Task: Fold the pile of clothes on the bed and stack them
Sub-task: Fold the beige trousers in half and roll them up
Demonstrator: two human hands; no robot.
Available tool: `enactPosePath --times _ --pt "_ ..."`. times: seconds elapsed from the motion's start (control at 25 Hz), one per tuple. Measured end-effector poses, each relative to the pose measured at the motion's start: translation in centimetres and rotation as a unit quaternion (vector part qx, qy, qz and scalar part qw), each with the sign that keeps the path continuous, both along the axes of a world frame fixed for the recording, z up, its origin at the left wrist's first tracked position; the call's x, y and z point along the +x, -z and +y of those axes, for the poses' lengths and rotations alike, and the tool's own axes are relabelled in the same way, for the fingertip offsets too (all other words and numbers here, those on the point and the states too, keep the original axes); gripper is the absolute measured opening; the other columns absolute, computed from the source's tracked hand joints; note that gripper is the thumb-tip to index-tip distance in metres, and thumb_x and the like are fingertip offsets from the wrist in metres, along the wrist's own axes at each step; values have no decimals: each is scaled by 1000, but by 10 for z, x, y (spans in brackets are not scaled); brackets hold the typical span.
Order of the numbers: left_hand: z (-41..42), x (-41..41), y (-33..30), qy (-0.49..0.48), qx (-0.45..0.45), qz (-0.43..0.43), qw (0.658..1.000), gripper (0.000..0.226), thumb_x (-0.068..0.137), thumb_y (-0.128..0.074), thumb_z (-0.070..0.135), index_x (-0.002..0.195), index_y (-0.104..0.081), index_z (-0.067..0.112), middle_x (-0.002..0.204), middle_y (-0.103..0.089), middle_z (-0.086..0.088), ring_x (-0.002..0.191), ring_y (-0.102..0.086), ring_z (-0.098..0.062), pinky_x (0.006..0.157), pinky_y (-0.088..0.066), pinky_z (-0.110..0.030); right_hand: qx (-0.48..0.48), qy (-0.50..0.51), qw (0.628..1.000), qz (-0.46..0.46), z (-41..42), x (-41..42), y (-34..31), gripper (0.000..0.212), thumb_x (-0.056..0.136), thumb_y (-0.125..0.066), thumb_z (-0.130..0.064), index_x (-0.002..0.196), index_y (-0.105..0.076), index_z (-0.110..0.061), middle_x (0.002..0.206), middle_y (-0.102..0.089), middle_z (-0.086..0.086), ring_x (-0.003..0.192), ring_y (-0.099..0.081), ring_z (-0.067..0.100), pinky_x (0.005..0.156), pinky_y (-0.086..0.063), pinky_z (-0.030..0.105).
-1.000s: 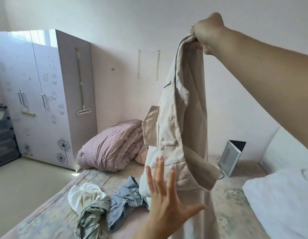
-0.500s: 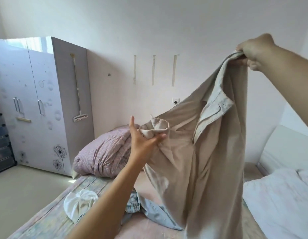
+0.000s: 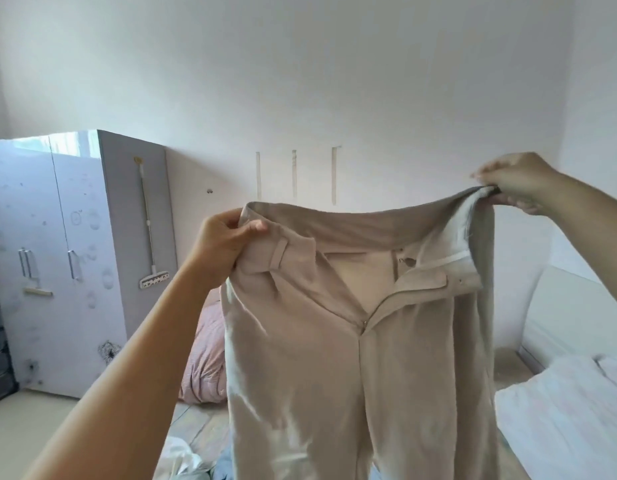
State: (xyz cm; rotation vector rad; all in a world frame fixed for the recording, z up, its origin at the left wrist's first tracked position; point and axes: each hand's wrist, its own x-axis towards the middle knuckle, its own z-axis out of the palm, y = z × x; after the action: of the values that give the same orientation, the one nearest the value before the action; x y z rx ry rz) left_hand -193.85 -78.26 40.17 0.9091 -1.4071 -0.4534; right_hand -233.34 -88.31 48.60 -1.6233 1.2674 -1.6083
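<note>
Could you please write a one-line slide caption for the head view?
Both hands, left hand and right hand, hold beige trousers up by the waistband above the bed.

The beige trousers (image 3: pixel 362 341) hang spread between my hands and block the way straight ahead; above the waistband the air is open to the wall, and left of them the pink quilt (image 3: pixel 205 358) sits behind

Two hands, the left hand (image 3: pixel 227 242) and right hand (image 3: pixel 514 183), are showing alongside one pair of trousers (image 3: pixel 362 341), one wardrobe (image 3: pixel 82 258), one quilt (image 3: pixel 205 362) and three wall strips (image 3: pixel 294 174).
</note>
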Motion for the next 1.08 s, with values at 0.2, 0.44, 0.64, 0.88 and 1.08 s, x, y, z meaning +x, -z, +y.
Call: enactPosePath --times 0.2,0.44,0.64,0.88,1.08 --pt "16 -19 -22 53 -6 -161 986 29 58 -73 40 70 -72 13 80 -64 -1 78 -56 -10 74 -48 -28 68 -150 983 78 10 -10 27 22 88 -54 11 106 -59 -1 92 -61 11 84 -58 19 67 -57 19" --pt "0 -5 -14 -157 -77 -168 970 22 87 -65 12 68 -60 3 61 -50 9 56 -39 2 57 -33 -15 3 28 968 251 13 -21 59 9 88 -61 -2 80 -64 -4 73 -56 11 69 -52 23 57 -45 24" --pt "-13 1 -14 -236 -77 -202 947 25 96 -54 23 80 -53 4 66 -48 2 63 -42 -12 53 -33 -13 35 -112 991 63 19 -8 69 5 92 -61 -21 92 -63 -17 95 -60 -2 87 -57 12 78 -45 30" --pt "-15 9 -19 -304 5 -209 930 36 98 -45 41 87 -47 7 82 -54 -3 81 -47 -23 63 -28 -28 24 31 986 165 17 15 75 20 96 -53 -23 96 -54 -3 92 -57 11 81 -52 23 65 -38 31" --pt "-6 25 -11 -230 84 -254 936 39 97 -47 42 70 -38 15 70 -40 -3 61 -34 -17 55 -27 -32 20 56 971 234 38 32 74 19 91 -57 -18 76 -47 -9 77 -45 5 72 -42 20 58 -29 31"
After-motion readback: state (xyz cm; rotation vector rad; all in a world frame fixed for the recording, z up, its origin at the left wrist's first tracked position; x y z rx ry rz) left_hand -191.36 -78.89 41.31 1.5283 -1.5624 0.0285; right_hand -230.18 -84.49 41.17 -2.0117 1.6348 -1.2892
